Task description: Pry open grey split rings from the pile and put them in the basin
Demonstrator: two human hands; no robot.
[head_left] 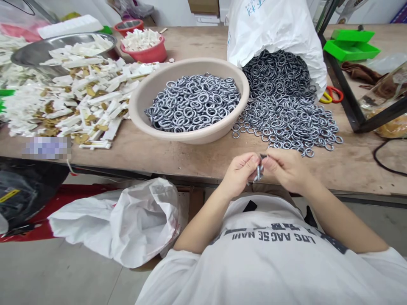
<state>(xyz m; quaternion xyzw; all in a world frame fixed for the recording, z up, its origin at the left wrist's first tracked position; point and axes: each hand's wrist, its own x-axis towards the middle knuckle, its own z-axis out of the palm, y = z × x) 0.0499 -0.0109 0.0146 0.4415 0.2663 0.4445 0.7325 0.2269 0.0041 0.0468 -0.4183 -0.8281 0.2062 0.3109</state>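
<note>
Close together at the table's front edge, my left hand (239, 173) and my right hand (288, 169) are both closed, thumbs and fingertips pinched. A few small grey rings (259, 173) show between them, partly hidden by the fingers. How each ring is gripped is too small to make out. Just beyond my hands, a pile of loose grey rings (289, 123) spills from a white sack (280, 25) lying on its side. To the left of the pile stands a beige basin (187, 137) filled with similar rings.
White and tan plastic pieces (85, 97) heap on the wooden table (152, 154) at left, beside a metal bowl (28, 55) and a red bowl (149, 53). At right are a black metal frame (343, 93), scissors (333, 94) and green trays (352, 50). A white bag (136, 224) sits below.
</note>
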